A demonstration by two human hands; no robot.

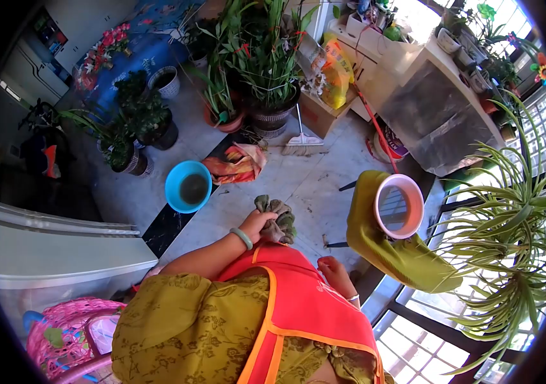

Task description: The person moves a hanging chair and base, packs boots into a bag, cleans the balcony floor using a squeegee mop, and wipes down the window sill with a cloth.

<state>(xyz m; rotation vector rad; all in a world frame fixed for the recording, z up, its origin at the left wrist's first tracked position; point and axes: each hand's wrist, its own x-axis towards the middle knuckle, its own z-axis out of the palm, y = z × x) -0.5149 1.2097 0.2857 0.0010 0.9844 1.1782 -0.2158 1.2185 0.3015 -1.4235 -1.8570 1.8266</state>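
Note:
My left hand (259,224), with a pale bangle at its wrist, is closed round a crumpled grey-green cloth (277,217) in front of my red apron (318,301). On the right, my right hand (335,271) is curled beside the apron; whether its fingers hold anything is too small to tell. A blue basin (170,187) with murky water stands on the floor to the left, beside a crumpled orange-red cloth (238,162). A pink bucket (417,217) rests on an olive-green cloth cover (366,224) to the right.
Potted plants (273,64) stand at the back, near a broom head (305,139) and a cardboard box (324,116) with a yellow bag (337,77). A spider plant (510,217) hangs at the right. A pink basket (62,333) is at the lower left.

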